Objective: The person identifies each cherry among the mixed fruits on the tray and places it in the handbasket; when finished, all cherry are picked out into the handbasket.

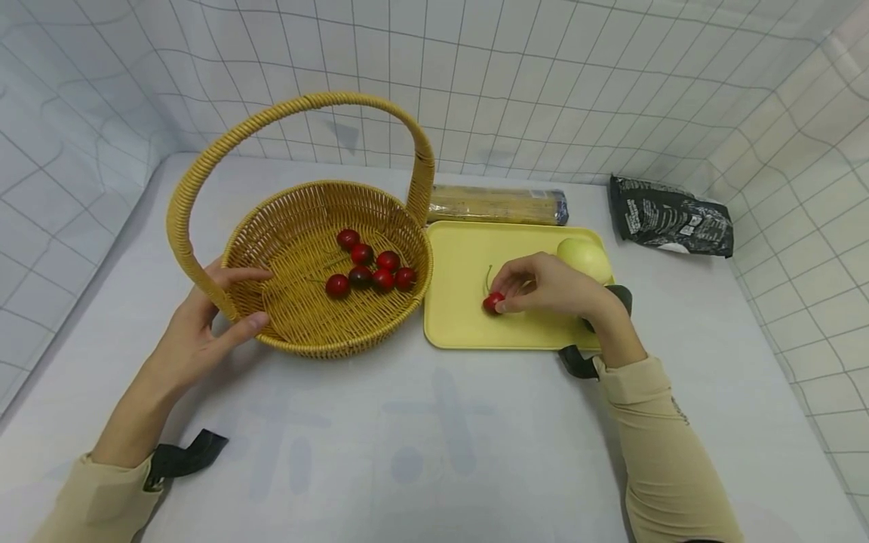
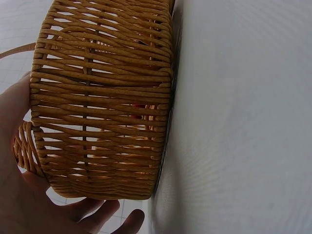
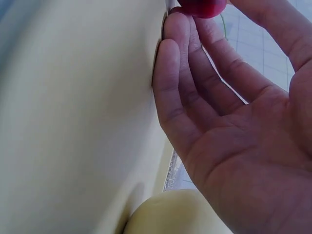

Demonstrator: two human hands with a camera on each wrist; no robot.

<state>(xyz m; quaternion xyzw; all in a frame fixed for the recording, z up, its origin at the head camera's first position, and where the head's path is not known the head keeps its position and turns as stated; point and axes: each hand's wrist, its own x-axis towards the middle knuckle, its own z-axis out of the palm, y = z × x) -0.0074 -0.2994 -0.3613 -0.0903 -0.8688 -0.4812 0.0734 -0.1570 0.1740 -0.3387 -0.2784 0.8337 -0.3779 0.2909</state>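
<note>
My right hand (image 1: 543, 285) pinches a red cherry (image 1: 493, 302) between thumb and fingertips, low over a yellow tray (image 1: 462, 332). Its thin green stem points up. In the right wrist view the same cherry (image 3: 204, 7) shows at the top edge, with some fingertips against the tray's surface. My left hand (image 1: 193, 332) grips the near left rim of a woven basket (image 1: 299, 249) beside the handle's foot. In the left wrist view the fingers (image 2: 95, 214) lie along the basket's outer wall (image 2: 102, 107). Several dark red cherries (image 1: 360, 277) sit inside the basket, towards its right side.
A pale yellow-green round fruit (image 1: 585, 259) sits at the tray's right end, partly behind my right wrist. A long clear-wrapped packet (image 1: 495, 205) lies behind the tray. At the back right lies a black packet (image 1: 668, 215). The basket's tall handle (image 1: 326, 100) arches overhead.
</note>
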